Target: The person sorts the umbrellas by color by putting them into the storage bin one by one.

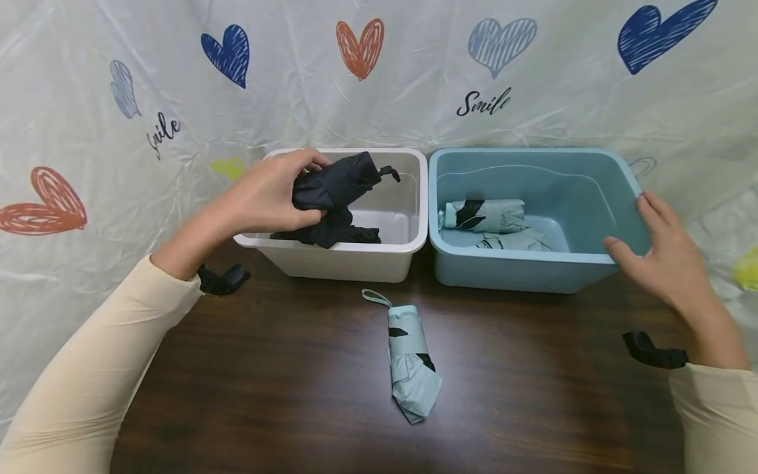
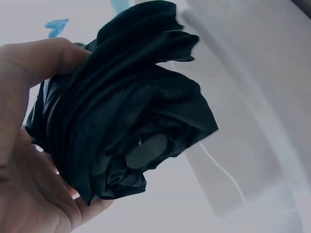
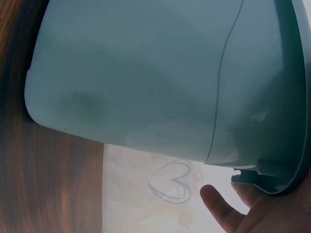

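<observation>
My left hand (image 1: 269,191) holds a black folded umbrella (image 1: 337,181) above the white bin (image 1: 331,260), its thumb on the near side and fingers on the far side. A short strap sticks out from the umbrella's right end. Loose black cloth shows beneath it and overlaps the bin's front rim. In the left wrist view, the umbrella's gathered folds (image 2: 121,107) and a pale oval end face the camera. At its right front corner, the blue bin (image 1: 503,266) is gripped by my right hand (image 1: 669,257); fingers reach under the rim in the right wrist view.
Two mint-green folded umbrellas with black patches, one of them the upper umbrella (image 1: 497,215), lie inside the blue bin. Another mint umbrella (image 1: 412,362) lies on the dark wooden table (image 1: 266,395) in front. Behind the side-by-side bins hangs a heart-printed white cloth (image 1: 414,79).
</observation>
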Tool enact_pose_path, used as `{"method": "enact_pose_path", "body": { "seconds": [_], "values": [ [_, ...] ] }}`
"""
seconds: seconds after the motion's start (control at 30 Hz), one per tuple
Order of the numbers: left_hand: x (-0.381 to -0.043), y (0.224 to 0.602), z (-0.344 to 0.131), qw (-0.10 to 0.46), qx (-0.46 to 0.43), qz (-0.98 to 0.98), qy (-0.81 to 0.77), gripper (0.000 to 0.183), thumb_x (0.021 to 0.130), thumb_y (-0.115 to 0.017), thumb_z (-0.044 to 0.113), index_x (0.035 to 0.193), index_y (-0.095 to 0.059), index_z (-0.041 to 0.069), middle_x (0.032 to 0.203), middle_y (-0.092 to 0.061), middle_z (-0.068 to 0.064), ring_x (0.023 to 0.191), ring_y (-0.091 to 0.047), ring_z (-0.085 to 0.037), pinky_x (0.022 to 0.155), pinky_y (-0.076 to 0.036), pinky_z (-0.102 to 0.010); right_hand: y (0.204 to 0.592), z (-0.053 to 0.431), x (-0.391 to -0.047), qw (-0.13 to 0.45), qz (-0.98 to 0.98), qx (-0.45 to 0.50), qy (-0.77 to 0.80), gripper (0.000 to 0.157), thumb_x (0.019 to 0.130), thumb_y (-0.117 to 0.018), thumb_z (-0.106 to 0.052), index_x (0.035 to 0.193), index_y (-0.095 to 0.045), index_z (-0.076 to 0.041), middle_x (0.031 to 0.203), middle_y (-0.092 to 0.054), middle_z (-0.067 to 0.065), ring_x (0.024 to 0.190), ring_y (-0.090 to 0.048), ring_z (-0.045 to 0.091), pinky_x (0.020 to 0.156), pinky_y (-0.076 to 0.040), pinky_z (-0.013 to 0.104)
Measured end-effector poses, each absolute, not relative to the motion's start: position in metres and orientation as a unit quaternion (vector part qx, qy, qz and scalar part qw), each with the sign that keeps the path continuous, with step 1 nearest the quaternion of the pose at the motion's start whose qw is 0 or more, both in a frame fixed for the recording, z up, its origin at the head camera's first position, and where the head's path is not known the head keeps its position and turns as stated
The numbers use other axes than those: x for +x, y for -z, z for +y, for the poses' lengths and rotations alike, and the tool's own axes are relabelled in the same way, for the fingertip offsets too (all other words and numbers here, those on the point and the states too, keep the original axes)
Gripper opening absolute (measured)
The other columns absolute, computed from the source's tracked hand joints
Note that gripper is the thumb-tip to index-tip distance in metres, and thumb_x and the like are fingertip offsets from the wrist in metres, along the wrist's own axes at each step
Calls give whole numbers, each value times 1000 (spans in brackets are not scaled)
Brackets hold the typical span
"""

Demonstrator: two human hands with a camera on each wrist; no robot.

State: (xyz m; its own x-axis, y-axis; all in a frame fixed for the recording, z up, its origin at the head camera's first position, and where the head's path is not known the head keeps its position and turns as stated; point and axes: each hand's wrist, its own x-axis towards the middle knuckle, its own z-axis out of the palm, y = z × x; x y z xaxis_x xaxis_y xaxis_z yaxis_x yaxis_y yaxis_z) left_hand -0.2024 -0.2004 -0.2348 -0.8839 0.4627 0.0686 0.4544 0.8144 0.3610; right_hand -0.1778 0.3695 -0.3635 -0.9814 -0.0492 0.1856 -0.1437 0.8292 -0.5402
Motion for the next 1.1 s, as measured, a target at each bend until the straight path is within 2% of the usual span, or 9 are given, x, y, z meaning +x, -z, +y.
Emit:
{"method": "enact_pose_path", "body": {
  "seconds": [0.2, 0.37, 0.53, 0.67, 0.77, 0.87, 1.1],
  "values": [
    [-218, 232, -195, -4, 261, 956, -134, 64, 85, -79, 24, 144, -58, 11, 132, -70, -11, 108, -65, -32, 90, -50, -49, 363, 371, -177, 77, -954, 49, -287, 86, 102, -55, -36, 168, -13, 1, 178, -8, 23, 161, -13, 55, 127, -12, 74],
    [-230, 229, -191, 17, 266, 958, -105, 61, 88, -76, 24, 146, -56, 15, 133, -68, -9, 105, -63, -30, 86, -49, -49, 364, 370, -178, 80, -954, 46, -284, 86, 102, -56, -36, 168, -14, 1, 178, -9, 23, 160, -15, 56, 126, -14, 75],
    [-244, 227, -189, 45, 270, 953, -127, 62, 92, -73, 20, 150, -54, 12, 143, -64, -11, 113, -62, -31, 95, -49, -49, 362, 370, -178, 73, -958, 41, -273, 87, 103, -55, -38, 168, -11, 0, 178, -7, 24, 160, -14, 57, 125, -14, 76],
    [-248, 230, -191, 58, 272, 948, -155, 56, 98, -69, 16, 152, -54, 9, 153, -58, -13, 135, -56, -33, 115, -44, -52, 362, 370, -180, 64, -961, 37, -265, 88, 104, -53, -41, 168, -9, 0, 178, -5, 25, 160, -13, 57, 126, -13, 76],
    [-245, 232, -195, 63, 262, 950, -157, 50, 101, -64, 15, 151, -56, 9, 158, -53, -14, 148, -48, -35, 123, -38, -56, 362, 370, -182, 59, -962, 40, -265, 89, 104, -53, -41, 168, -8, 0, 178, -4, 25, 160, -12, 57, 126, -12, 76],
    [-240, 235, -199, 60, 249, 954, -153, 48, 102, -62, 18, 149, -58, 11, 158, -51, -15, 148, -47, -36, 123, -38, -57, 361, 371, -183, 61, -960, 44, -270, 88, 104, -54, -41, 168, -9, 0, 178, -4, 24, 160, -12, 58, 126, -13, 76],
    [-222, 244, -205, 33, 248, 954, -164, 43, 103, -62, 19, 145, -62, 10, 150, -59, -13, 137, -56, -34, 117, -43, -56, 362, 374, -185, 63, -960, 41, -271, 88, 104, -53, -41, 169, -9, -1, 178, -4, 24, 159, -13, 59, 125, -14, 77]
  ]
}}
